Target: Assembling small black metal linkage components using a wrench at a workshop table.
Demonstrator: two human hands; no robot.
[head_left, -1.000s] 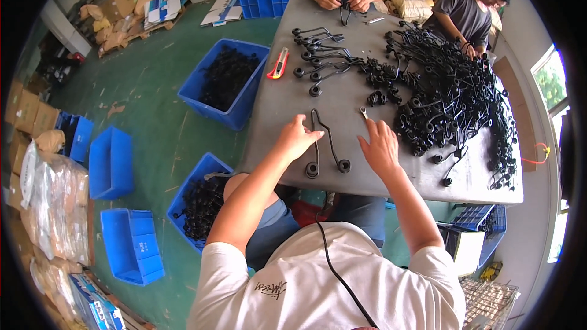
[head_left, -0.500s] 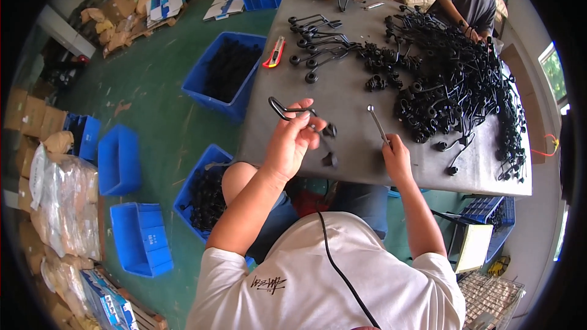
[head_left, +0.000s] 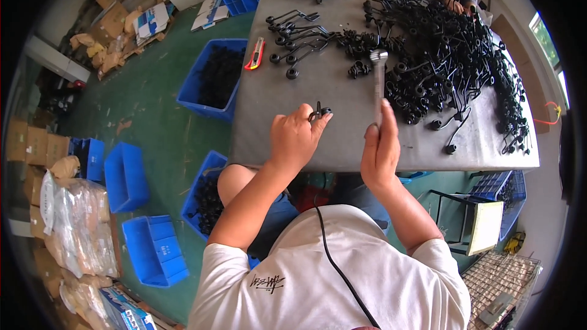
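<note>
My left hand (head_left: 295, 137) is closed above the table's near edge, pinching a black bent rod piece (head_left: 319, 112). Only the end with a dark round bushing shows past my fingers; the rest is hidden by the hand. To the right, my right hand (head_left: 381, 153) holds a silver wrench (head_left: 378, 79) upright between thumb and fingers. Its shiny head points to the far side and its shaft is smeared by motion. Beyond the hands lie several finished-looking black rods with round ends (head_left: 299, 36) and a cluster of small black bushings (head_left: 362, 68).
A large heap of black rods (head_left: 446, 61) covers the right of the grey table (head_left: 275, 95). A red-and-yellow box cutter (head_left: 255, 54) lies near the left edge. Two other people work at the far side. Blue bins (head_left: 183, 95) stand on the floor to the left.
My left hand has turned over, so the bent rod that stuck out left is now mostly hidden. My right hand has come nearer it, and the wrench has swung upright.
</note>
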